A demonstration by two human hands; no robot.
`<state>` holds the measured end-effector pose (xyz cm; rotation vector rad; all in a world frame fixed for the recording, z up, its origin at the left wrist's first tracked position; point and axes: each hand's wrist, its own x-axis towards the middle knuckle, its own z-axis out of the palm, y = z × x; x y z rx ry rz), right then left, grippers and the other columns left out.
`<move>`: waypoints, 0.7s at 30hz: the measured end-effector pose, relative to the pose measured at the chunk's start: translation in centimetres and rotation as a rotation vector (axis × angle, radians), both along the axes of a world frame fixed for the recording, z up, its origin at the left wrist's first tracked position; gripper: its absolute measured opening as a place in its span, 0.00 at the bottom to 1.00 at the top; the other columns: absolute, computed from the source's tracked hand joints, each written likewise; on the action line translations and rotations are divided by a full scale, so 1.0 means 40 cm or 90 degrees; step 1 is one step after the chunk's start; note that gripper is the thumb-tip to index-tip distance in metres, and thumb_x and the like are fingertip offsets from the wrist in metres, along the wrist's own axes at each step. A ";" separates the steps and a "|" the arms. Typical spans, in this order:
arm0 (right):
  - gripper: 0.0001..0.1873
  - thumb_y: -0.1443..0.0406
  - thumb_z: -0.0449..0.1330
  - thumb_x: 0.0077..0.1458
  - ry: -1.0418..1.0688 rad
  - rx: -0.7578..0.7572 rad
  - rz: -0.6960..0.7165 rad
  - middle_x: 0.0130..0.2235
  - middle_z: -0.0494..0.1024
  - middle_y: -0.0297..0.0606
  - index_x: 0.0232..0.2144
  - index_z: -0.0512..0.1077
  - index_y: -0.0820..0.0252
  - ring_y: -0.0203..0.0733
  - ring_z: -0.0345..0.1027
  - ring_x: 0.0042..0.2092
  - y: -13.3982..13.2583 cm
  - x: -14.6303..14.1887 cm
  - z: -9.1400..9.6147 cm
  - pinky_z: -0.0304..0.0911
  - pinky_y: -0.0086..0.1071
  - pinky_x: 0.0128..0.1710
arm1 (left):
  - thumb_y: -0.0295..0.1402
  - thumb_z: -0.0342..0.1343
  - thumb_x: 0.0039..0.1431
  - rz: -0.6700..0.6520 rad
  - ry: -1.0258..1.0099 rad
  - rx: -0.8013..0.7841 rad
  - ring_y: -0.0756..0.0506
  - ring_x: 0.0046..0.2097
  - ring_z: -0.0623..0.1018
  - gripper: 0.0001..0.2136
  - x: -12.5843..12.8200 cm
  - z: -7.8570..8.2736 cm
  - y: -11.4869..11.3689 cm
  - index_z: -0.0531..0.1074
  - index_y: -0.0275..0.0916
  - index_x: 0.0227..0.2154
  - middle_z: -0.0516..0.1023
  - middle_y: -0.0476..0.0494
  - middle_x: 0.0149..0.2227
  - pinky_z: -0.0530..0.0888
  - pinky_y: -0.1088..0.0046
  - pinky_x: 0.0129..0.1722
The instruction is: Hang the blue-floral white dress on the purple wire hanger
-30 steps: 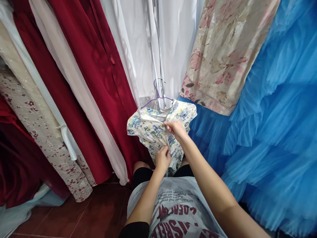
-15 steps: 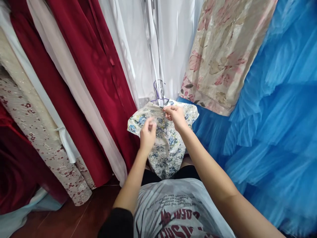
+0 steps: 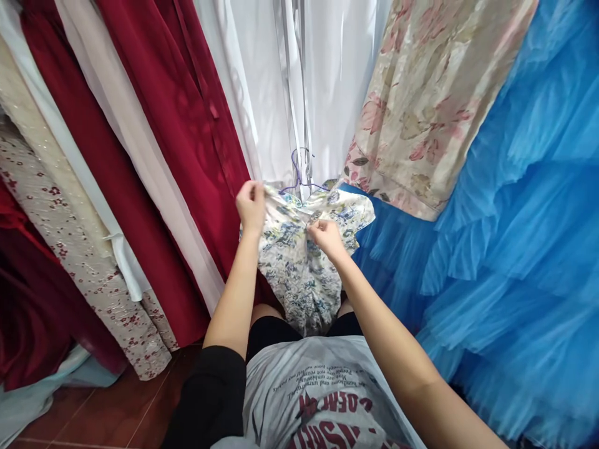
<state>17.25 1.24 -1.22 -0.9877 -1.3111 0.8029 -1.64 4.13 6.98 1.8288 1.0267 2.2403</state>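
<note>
A small white dress with blue flowers (image 3: 299,274) hangs in front of me on a purple wire hanger (image 3: 299,178). My left hand (image 3: 251,202) is closed on the dress's left shoulder, up near the hanger. Lower down, my right hand (image 3: 324,236) pinches the fabric at the middle of the chest. The skirt of the dress drops to my knees.
Long hanging garments crowd round: dark red gowns (image 3: 187,125) and a cream sequinned one (image 3: 70,218) to the left, white sheer fabric (image 3: 262,93) behind, a beige floral dress (image 3: 421,106) and blue tulle (image 3: 515,249) to the right. Brown floor (image 3: 116,411) shows at lower left.
My left hand has risen from the dress's waist to its left shoulder. My right hand went up to the collar, then came down a little to the chest.
</note>
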 end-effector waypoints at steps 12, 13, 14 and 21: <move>0.13 0.55 0.56 0.49 0.205 -0.081 0.024 0.17 0.66 0.32 0.19 0.61 0.54 0.34 0.56 0.18 -0.079 -0.095 -0.128 0.54 0.29 0.19 | 0.42 0.56 0.67 -0.143 -0.617 -0.445 0.47 0.36 0.75 0.13 -0.093 -0.396 -0.015 0.71 0.36 0.36 0.74 0.47 0.36 0.74 0.66 0.40; 0.14 0.54 0.54 0.50 0.233 -0.089 -0.013 0.17 0.65 0.32 0.20 0.59 0.53 0.34 0.55 0.18 -0.071 -0.072 -0.144 0.54 0.29 0.18 | 0.42 0.57 0.66 -0.170 -0.616 -0.455 0.47 0.38 0.75 0.13 -0.059 -0.425 -0.026 0.71 0.36 0.34 0.75 0.46 0.36 0.74 0.65 0.42; 0.14 0.52 0.52 0.51 0.257 -0.093 -0.051 0.17 0.65 0.31 0.21 0.57 0.52 0.35 0.55 0.18 -0.063 -0.044 -0.160 0.54 0.29 0.18 | 0.42 0.58 0.64 -0.200 -0.614 -0.460 0.46 0.39 0.76 0.12 -0.024 -0.444 -0.036 0.71 0.37 0.32 0.74 0.46 0.35 0.73 0.66 0.43; 0.20 0.43 0.45 0.54 0.297 -0.081 -0.197 0.24 0.71 0.36 0.27 0.54 0.50 0.43 0.69 0.27 -0.039 0.078 -0.203 0.64 0.35 0.26 | 0.38 0.67 0.53 -0.476 -0.518 -0.381 0.46 0.39 0.78 0.11 0.161 -0.335 -0.141 0.74 0.38 0.32 0.77 0.45 0.36 0.74 0.69 0.45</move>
